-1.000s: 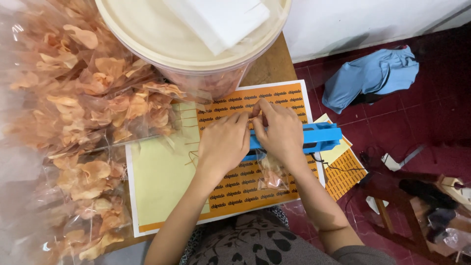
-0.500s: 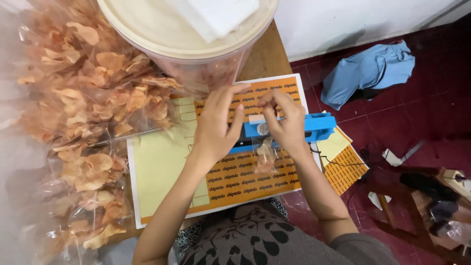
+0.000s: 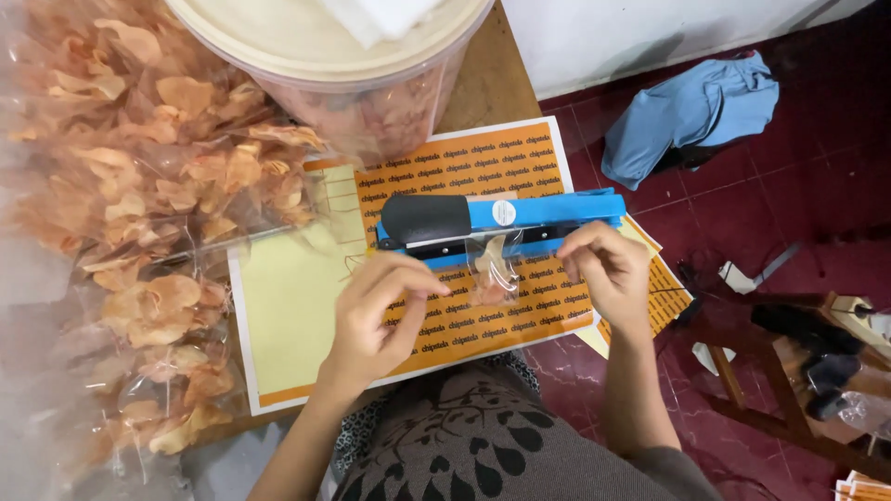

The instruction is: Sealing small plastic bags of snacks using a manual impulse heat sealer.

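wooden table (image 3: 483,88), red floor | small clear chip bag (image 3: 490,269) lies across blue heat sealer (image 3: 520,218) jaw | my left hand (image 3: 376,311) loosely curled, grasping nothing, beside the bag | my right hand (image 3: 603,274) pinches its right edge | I keep the mouth flat and straight on the sealing bar
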